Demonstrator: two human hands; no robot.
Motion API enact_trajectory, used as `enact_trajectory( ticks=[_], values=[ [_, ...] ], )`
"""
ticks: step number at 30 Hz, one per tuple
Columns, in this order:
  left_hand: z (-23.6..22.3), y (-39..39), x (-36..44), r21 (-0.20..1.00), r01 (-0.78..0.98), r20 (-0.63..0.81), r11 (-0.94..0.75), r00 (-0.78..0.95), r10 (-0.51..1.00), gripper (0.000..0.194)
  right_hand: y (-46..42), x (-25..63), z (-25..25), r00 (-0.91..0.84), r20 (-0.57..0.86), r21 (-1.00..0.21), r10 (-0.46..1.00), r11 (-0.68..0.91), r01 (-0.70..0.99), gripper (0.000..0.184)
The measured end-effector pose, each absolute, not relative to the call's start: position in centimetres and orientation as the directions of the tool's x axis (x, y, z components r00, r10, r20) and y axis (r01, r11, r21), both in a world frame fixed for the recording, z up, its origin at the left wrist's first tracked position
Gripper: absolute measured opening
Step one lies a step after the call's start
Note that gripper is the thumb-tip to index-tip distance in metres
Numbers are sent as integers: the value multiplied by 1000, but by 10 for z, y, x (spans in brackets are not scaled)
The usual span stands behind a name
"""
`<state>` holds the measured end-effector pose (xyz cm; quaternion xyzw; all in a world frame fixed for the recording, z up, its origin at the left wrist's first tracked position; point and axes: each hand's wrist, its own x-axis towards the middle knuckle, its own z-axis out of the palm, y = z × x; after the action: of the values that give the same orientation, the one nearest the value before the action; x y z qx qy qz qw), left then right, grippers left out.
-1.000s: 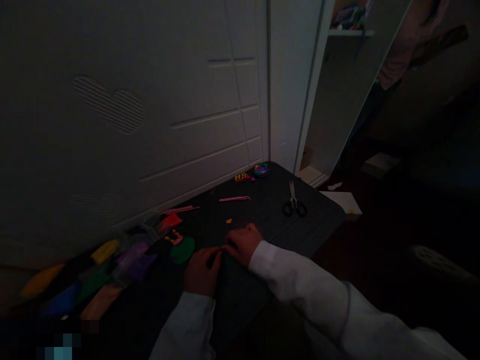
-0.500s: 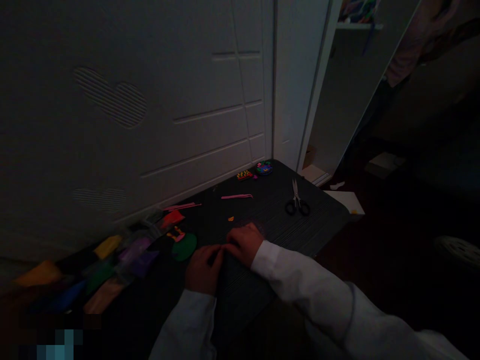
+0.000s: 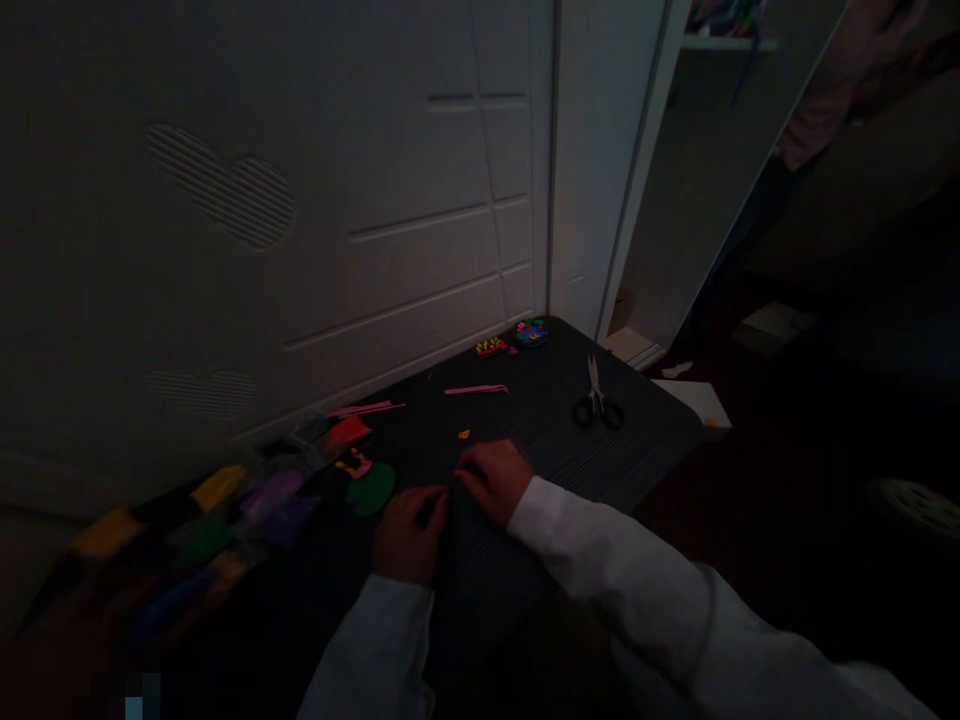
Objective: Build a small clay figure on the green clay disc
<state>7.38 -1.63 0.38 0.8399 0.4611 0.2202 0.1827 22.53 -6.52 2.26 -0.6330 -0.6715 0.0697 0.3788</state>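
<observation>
Over the dark table (image 3: pixel 517 560), my left hand (image 3: pixel 411 535) is closed, thumb and index finger pinched together. Just to its right, my right hand (image 3: pixel 496 482) is closed too, its fingers curled downward, with a narrow gap between the two. Whatever either hand pinches is hidden or too small to make out. A green disc (image 3: pixel 373 488) carrying small pink and orange pieces lies against the left of my left hand. Beyond my right hand sits a tiny orange bit (image 3: pixel 463 434). Farther back are pink curved-tip tweezers (image 3: pixel 476 389).
Black-handled scissors (image 3: pixel 596 405) lie open at the right. Colourful packets (image 3: pixel 281 510) crowd the left, near thin pink tools (image 3: pixel 367 409). Small decorated pieces (image 3: pixel 531 333) sit at the far corner. A white panel (image 3: pixel 337 180) borders the table; a person (image 3: pixel 817 110) stands at upper right.
My hands have parted slightly: the fingertips touched or nearly touched before, and now a small gap shows. The view has shifted a little. Objects on the table stay in place.
</observation>
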Motion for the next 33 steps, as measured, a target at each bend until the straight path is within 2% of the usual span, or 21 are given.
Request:
enact_trajectory(
  ticks=[8, 13, 16, 24, 33],
  values=[
    [1, -16, 73, 516, 677, 231, -525, 481, 846, 24, -62, 228, 21, 142, 434, -617, 890, 179, 766, 23],
    [3, -17, 75, 523, 681, 219, -512, 473, 853, 24, -65, 227, 26, 193, 373, -608, 908, 81, 790, 19],
    [3, -18, 75, 519, 678, 235, -520, 472, 850, 23, -65, 227, 26, 238, 346, -619, 907, 31, 785, 23],
    [2, -17, 74, 521, 666, 247, -534, 482, 841, 23, -65, 230, 24, 212, 447, -625, 869, 133, 769, 18],
    [4, -18, 74, 520, 678, 237, -520, 470, 850, 24, -67, 228, 31, 266, 382, -640, 885, 46, 767, 25]
  ],
)
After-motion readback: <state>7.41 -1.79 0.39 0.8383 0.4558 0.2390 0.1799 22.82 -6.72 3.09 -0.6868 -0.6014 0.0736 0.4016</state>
